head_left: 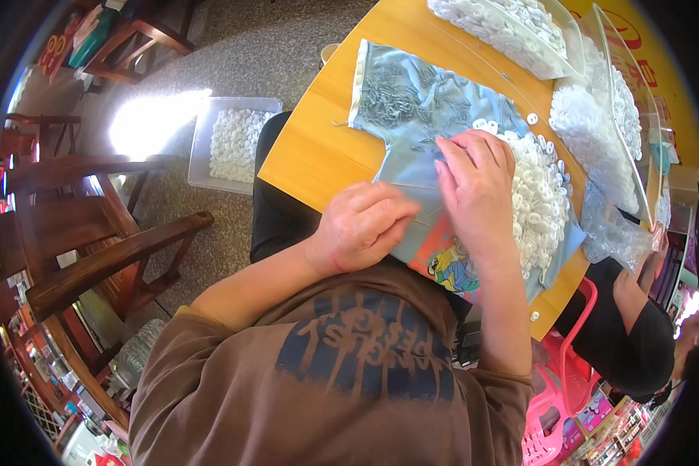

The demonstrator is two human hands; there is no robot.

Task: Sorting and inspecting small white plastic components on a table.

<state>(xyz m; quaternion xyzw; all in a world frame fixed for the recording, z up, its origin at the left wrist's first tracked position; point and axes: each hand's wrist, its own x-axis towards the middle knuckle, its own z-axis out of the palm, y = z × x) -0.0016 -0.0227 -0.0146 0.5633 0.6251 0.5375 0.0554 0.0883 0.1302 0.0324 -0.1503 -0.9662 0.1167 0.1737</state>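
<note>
A blue-grey garment (411, 159) with an orange cartoon print lies spread over the wooden table in front of me. On its far left part is a loose pile of small, thin, clear or grey pieces (392, 97). A heap of small round white plastic parts (539, 206) covers its right side. My right hand (477, 182) hovers at the heap's left edge, fingers curled and thumb close to the index finger; anything between them is too small to make out. Nearer me, my left hand (365, 225) is closed in a pinch over the garment, its fingertips blurred by motion.
Clear bins (547, 66) full of white parts stand at the table's far right, beside a plastic bag (613, 233). A bin of white pieces (237, 144) sits on the floor at left, near wooden chairs (116, 264). Another person's arm (633, 299) and a pink chair (574, 373) are at right.
</note>
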